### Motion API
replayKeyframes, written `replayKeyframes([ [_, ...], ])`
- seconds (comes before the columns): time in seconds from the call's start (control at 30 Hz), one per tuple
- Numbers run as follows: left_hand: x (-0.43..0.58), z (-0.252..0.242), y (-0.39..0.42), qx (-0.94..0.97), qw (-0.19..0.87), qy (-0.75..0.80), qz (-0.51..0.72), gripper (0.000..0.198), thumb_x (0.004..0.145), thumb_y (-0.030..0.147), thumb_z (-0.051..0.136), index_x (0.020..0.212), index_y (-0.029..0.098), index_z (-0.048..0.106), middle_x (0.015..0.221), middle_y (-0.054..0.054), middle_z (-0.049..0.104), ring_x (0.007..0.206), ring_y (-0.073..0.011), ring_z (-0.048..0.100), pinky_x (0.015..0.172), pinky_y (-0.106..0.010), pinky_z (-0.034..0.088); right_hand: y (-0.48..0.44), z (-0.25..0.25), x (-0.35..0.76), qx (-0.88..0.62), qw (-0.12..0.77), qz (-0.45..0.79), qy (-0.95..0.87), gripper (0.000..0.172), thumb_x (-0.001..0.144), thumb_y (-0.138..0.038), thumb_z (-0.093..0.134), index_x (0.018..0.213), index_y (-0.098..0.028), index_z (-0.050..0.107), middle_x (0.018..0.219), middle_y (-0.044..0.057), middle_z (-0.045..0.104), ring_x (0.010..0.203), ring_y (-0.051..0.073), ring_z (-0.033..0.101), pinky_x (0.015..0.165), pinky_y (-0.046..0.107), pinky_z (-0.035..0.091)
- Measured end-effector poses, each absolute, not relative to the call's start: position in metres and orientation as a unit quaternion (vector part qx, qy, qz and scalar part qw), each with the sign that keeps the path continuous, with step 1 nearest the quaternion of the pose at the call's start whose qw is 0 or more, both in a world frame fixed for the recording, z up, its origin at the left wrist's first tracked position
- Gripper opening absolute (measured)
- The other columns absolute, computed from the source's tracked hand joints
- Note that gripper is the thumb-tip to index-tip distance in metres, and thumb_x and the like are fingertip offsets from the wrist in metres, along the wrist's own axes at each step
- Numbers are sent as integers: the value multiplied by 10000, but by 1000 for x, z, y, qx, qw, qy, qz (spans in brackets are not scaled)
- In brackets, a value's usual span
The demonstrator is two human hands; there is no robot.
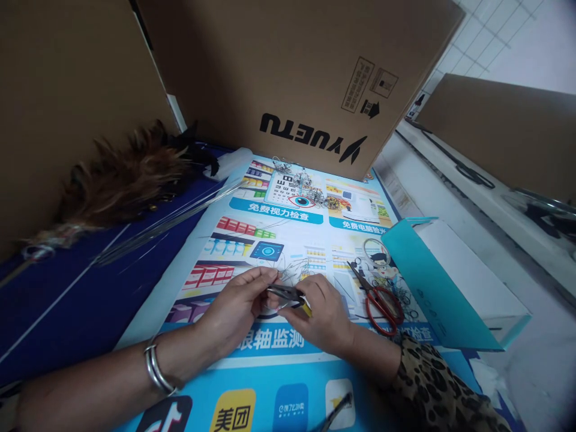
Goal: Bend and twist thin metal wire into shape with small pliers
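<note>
My right hand (324, 312) is closed around a pair of pliers (288, 292) with dark jaws and yellow handles. The jaws point left, up to the fingertips of my left hand (245, 300). Thumb and forefinger of that hand are pinched on what looks like a thin wire at the jaw tips; most of it is hidden by the fingers. Just beyond both hands, several loose thin wires (303, 267) lie on the printed sheet (216, 354). Red-handled scissors (381, 303) rest right of my right hand, blades partly apart, beside small wire coils (409, 306).
Small wire bundles (310, 191) lie near the big cardboard box (297, 72) at the back. A teal open box (450, 288) stands at right. On the blue cloth at left are a feather duster (126, 168) and long straight wires (166, 225). A dark tool (337, 413) shows at the front edge.
</note>
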State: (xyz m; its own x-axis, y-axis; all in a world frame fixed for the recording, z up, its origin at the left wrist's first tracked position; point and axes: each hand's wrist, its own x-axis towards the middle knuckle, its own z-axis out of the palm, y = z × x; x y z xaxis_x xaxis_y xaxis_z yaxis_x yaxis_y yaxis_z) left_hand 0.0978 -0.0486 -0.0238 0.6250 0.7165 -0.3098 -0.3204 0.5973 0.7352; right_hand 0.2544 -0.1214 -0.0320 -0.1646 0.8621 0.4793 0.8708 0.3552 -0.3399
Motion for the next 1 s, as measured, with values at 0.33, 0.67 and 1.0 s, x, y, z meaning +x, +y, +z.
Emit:
replayKeyframes([
  [0.33,95,-27,-48,322,851,294,293,111,841,248,553,786,157,586,597,26,523,524,-84,459,560,-217,384,-122,-33,264,-561,318,-7,-764,341,780,-416,602,998,-173,503,923,97,574,886,224,527,754,363,465],
  [0.67,95,-19,-51,354,865,273,230,253,867,303,506,676,143,553,519,28,451,499,-85,366,499,-225,274,-118,-34,276,-578,361,36,-731,490,673,-521,682,981,-183,506,886,83,565,858,225,533,710,346,466],
  [1.0,94,-22,-51,377,855,292,204,221,854,322,526,706,159,553,516,29,476,496,-91,387,521,-235,270,-117,-26,280,-630,363,145,-671,333,765,-420,623,966,-185,499,877,44,534,801,176,507,691,284,422],
])
